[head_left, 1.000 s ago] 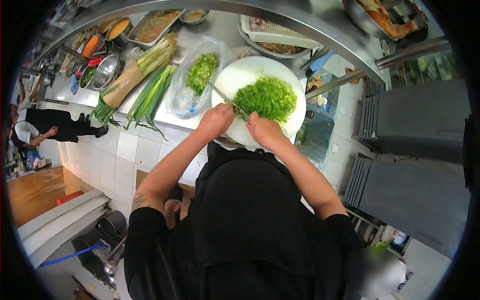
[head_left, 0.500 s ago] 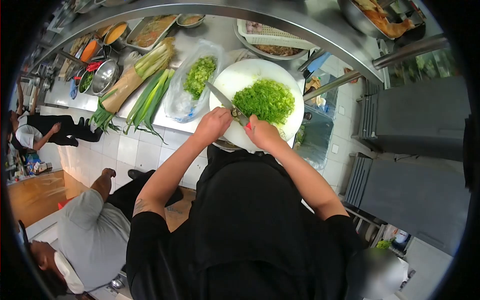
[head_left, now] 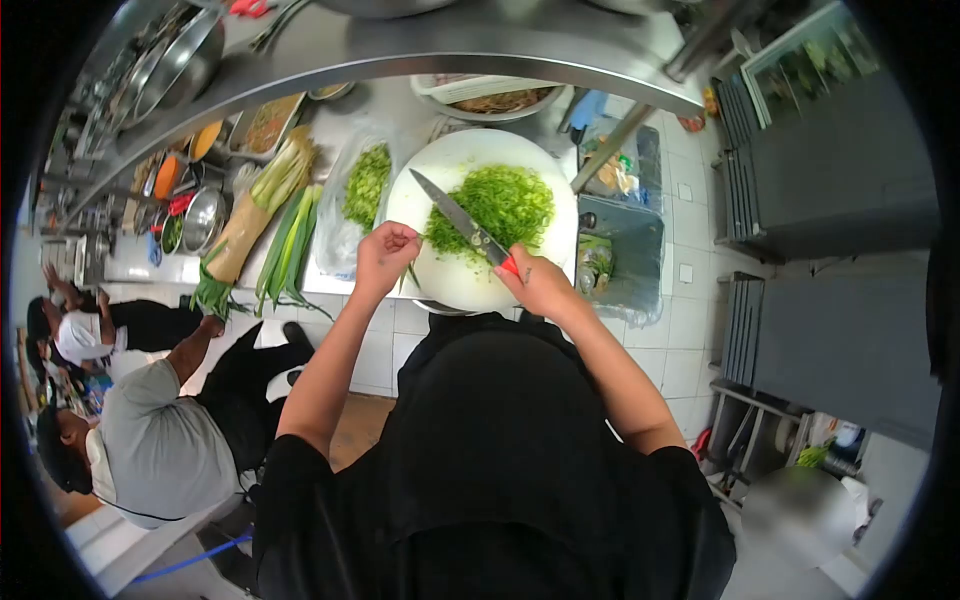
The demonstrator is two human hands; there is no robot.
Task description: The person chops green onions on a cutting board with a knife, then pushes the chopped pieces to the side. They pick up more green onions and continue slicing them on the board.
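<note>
My right hand [head_left: 541, 284] is wrapped round the red handle of a kitchen knife [head_left: 452, 213]. Its blade points away to the upper left, over a heap of finely shredded greens [head_left: 507, 205] on a round white cutting board [head_left: 470, 287]. At the board's left edge, my left hand [head_left: 386, 256] is closed in a pinch, with a thin green leaf strip [head_left: 413, 277] hanging beside its fingers. Left of the board lies a clear plastic bag [head_left: 333, 235] with chopped greens [head_left: 367, 187] in it. Whole leeks [head_left: 288, 235] lie further left, some wrapped in brown paper [head_left: 235, 235].
A metal shelf [head_left: 480, 65] crosses above the counter. Behind the board stands a basin with a white basket [head_left: 490, 88]. Metal bowls [head_left: 205, 215] stand at the left. Lined bins [head_left: 635, 255] are at the right. A person in grey [head_left: 170, 440] is close on my left, with others beyond.
My left hand has moved left, off the knife blade, and now pinches a green strip. The knife has shifted over the shredded greens. The person in grey now reaches towards the leeks' leafy ends.
</note>
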